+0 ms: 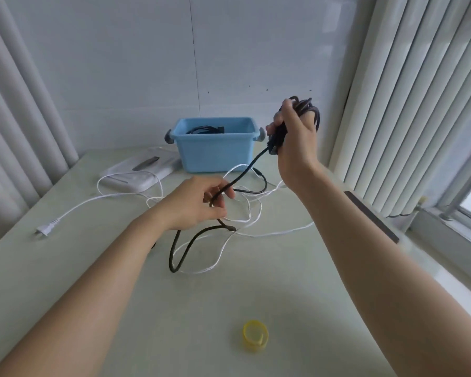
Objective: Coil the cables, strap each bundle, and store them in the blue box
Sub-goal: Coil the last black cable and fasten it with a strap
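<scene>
My right hand (294,137) is raised beside the blue box (215,151) and grips a coiled bundle of black cable (310,110). The black cable's free length (245,172) runs down from it to my left hand (199,205), which pinches it above the table. Below that hand the black cable loops on the table (180,248). A white cable (245,213) lies tangled under it, its plug (45,228) at the left. A black bundle (204,129) lies inside the blue box. A yellow strap roll (255,336) sits near the front edge.
A white flat device (139,174) lies left of the blue box, with the white cable leading to it. A dark strip (370,216) lies along the table's right edge. Vertical blinds hang on both sides, and a window sill is at the right.
</scene>
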Motion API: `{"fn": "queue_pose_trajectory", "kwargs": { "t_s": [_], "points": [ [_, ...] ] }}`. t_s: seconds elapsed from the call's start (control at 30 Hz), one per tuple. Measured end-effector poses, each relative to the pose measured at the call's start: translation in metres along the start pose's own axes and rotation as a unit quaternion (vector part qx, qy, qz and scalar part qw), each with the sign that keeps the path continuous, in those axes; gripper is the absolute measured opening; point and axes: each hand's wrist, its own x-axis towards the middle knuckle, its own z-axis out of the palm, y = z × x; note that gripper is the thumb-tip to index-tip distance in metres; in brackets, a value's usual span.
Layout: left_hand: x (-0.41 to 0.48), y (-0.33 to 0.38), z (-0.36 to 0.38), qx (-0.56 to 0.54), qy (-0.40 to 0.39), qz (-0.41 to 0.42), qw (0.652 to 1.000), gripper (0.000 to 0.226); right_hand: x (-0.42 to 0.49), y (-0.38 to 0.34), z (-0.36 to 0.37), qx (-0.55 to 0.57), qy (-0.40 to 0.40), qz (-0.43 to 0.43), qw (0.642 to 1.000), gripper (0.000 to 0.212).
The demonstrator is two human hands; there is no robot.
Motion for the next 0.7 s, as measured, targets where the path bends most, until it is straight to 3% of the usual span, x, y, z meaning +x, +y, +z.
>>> {"fn": "queue_pose_trajectory", "kwargs": {
  "t_s": [0.1, 0.23, 0.33, 0.4, 0.5, 0.57, 0.7],
  "points": [
    [-0.001, 0.006, -0.003, -0.078, -0.002, 0.015, 0.997, 0.028, -0.004, 0.008, -0.01, -0.254, -0.082, -0.062, 0.962, 0.045],
    [-0.003, 0.011, -0.009, -0.139, 0.027, 0.037, 0.989, 0.021, -0.011, 0.012, -0.013, -0.469, -0.195, -0.097, 0.856, 0.047],
    [-0.002, 0.015, -0.012, -0.215, 0.087, 0.027, 0.972, 0.016, -0.017, 0.012, -0.009, -0.487, -0.263, -0.057, 0.831, 0.036],
    [-0.001, 0.016, -0.016, -0.246, 0.134, 0.016, 0.96, 0.014, -0.022, 0.014, -0.005, -0.484, -0.304, -0.035, 0.82, 0.043],
    [-0.002, 0.015, -0.022, -0.274, 0.188, 0.008, 0.943, 0.012, -0.026, 0.02, -0.001, -0.515, -0.335, -0.095, 0.783, 0.047],
    [-0.002, 0.014, -0.025, -0.278, 0.233, 0.001, 0.932, 0.015, -0.025, 0.024, 0.002, -0.5, -0.345, -0.079, 0.791, 0.042],
    [0.0, 0.007, -0.031, -0.291, 0.327, -0.047, 0.898, 0.012, -0.026, 0.019, 0.005, -0.29, -0.372, 0.079, 0.878, 0.036]
  ]
}}
